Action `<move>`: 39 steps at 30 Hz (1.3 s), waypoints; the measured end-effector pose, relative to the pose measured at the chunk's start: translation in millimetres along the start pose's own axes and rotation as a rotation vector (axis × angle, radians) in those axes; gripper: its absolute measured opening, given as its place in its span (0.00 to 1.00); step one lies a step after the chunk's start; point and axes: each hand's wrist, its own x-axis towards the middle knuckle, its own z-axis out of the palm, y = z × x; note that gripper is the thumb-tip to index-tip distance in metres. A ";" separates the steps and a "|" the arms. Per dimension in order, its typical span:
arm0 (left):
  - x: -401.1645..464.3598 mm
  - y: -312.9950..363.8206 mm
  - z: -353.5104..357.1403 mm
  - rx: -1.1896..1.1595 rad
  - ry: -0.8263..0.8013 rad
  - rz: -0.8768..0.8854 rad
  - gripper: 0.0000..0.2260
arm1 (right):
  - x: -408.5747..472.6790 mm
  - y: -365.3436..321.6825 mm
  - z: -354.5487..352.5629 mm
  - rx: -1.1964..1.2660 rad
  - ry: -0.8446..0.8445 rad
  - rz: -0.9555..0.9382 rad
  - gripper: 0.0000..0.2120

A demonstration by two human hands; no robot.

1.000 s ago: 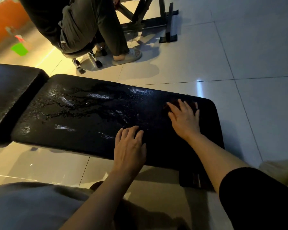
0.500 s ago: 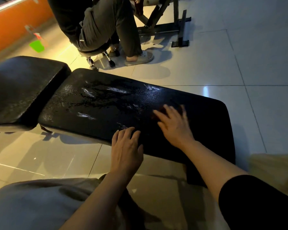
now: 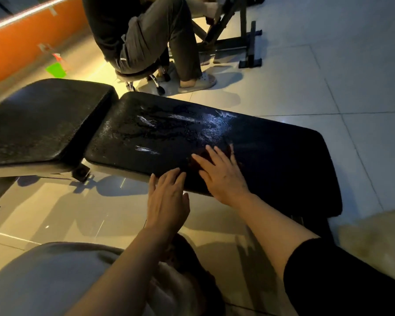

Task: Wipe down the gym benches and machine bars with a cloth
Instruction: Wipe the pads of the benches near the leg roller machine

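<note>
The right hand (image 3: 224, 176) presses flat, fingers spread, on a dark cloth (image 3: 202, 159) near the front edge of the wet, pebbled black bench pad (image 3: 271, 156), whose long axis runs left-right. The left hand (image 3: 167, 197), fingers straight, rests at that edge, holding nothing.

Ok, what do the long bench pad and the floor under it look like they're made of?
Bench pad: black vinyl or leather-like upholstery, judging by its pebbled grain and wet sheen. Floor: glossy pale tiles, likely ceramic, with grout lines and reflections.

Black pebbled bench pad (image 3: 271, 156), dark reddish cloth (image 3: 195, 164), orange wall panel (image 3: 32, 42), pale floor tiles (image 3: 328, 76).
</note>
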 end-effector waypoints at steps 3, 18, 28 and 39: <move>3.9 2.7 -4.0 -0.023 -0.052 0.028 0.24 | -19.9 29.5 -5.0 0.000 0.092 0.449 0.22; 33.9 -62.1 -48.9 0.190 -0.118 0.235 0.22 | 2.7 -30.2 1.7 0.042 0.000 0.185 0.22; 71.2 -69.6 -31.7 0.090 -0.073 0.333 0.22 | 38.5 -45.4 5.6 -0.061 -0.002 0.094 0.24; 120.3 -70.0 -43.7 0.160 -0.160 0.443 0.25 | 50.0 -57.3 9.3 -0.005 0.004 0.039 0.25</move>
